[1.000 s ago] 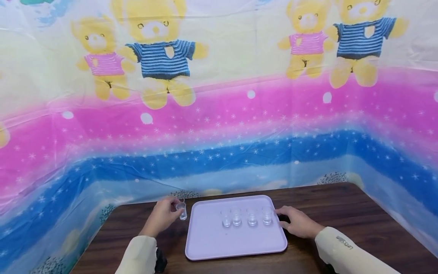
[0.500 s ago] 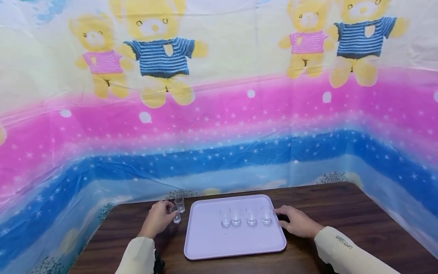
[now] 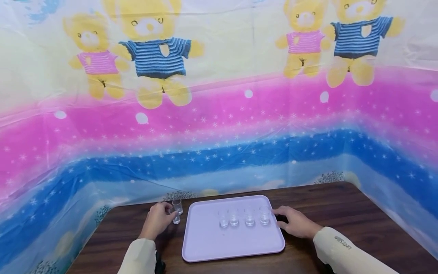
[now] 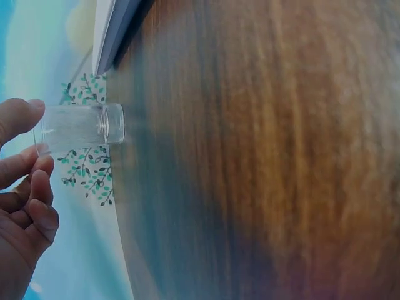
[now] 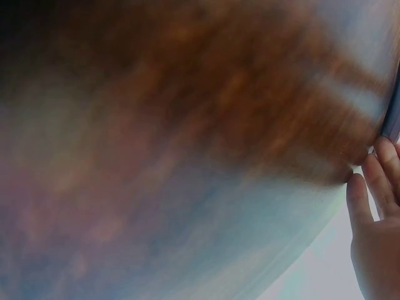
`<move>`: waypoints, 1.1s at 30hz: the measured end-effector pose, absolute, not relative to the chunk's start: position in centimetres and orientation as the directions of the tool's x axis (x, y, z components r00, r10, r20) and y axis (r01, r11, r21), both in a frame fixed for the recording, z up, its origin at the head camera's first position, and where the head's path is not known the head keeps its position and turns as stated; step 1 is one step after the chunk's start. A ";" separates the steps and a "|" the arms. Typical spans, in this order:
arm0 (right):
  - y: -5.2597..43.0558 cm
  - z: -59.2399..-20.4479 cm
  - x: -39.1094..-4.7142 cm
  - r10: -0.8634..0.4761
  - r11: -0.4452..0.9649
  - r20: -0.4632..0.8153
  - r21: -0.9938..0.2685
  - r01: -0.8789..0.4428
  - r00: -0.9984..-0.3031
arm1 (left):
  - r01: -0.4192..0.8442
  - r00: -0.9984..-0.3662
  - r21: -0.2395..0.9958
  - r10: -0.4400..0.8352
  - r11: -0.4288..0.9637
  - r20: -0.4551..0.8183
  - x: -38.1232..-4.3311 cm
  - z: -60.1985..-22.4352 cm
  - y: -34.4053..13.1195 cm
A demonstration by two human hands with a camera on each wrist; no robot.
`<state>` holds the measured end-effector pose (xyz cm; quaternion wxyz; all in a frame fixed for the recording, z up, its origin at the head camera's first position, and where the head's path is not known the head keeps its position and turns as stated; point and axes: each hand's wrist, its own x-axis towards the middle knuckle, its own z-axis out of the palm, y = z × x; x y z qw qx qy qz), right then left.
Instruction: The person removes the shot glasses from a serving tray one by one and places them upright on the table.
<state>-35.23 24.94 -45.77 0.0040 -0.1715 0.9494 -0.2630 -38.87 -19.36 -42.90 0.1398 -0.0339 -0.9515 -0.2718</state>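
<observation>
My left hand [image 3: 157, 219] pinches a small clear shot glass [image 3: 176, 219] at the table's left side, thumb and fingertips at its rim. In the left wrist view this shot glass [image 4: 78, 125] is upright, its thick base close over the wood. Just behind it stands a second shot glass [image 3: 177, 206]. To the right lies a pale lilac tray [image 3: 205, 243] with several shot glasses [image 3: 234, 219] in a row across it. My right hand [image 3: 297, 222] rests against the tray's right edge; in the right wrist view its fingers [image 5: 359, 200] are extended at the tray's side.
The dark wooden table [image 3: 349, 213] reaches back to a printed cloth [image 3: 219, 114] with bears and snowflakes, which hangs along the back and sides. The left glasses stand close to the tray's left rim.
My left hand has brought its shot glass a little left and nearer, down beside the second glass, which now shows more fully. My right hand keeps its place at the tray edge.
</observation>
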 end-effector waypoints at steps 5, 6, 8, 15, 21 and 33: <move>25.0 -45.9 -35.1 -0.347 0.792 0.092 -0.504 -0.344 -0.933 | 0.135 -0.958 0.498 -0.015 0.857 0.285 -38.7 -43.0 -19.2; 25.0 -45.9 -35.1 -0.348 0.791 0.092 -0.506 -0.345 -0.933 | 0.137 -0.958 0.494 -0.013 0.859 0.287 -38.7 -43.1 -19.2; 25.0 -46.0 -35.1 -0.348 0.791 0.092 -0.506 -0.344 -0.933 | 0.146 -0.952 0.486 -0.011 0.861 0.307 -38.5 -42.9 -19.2; 25.1 -46.0 -35.2 -0.347 0.795 0.095 -0.498 -0.346 -0.933 | 0.242 -0.891 0.455 0.010 0.857 0.454 -38.1 -41.9 -18.6; 25.2 -45.9 -35.1 -0.357 0.786 0.085 -0.511 -0.348 -0.930 | 0.331 -0.874 0.454 0.088 0.828 0.477 -38.0 -41.3 -16.9; 25.1 -45.8 -35.2 -0.364 0.783 0.082 -0.513 -0.352 -0.928 | 0.495 -0.835 0.447 0.265 0.745 0.482 -37.6 -41.4 -14.0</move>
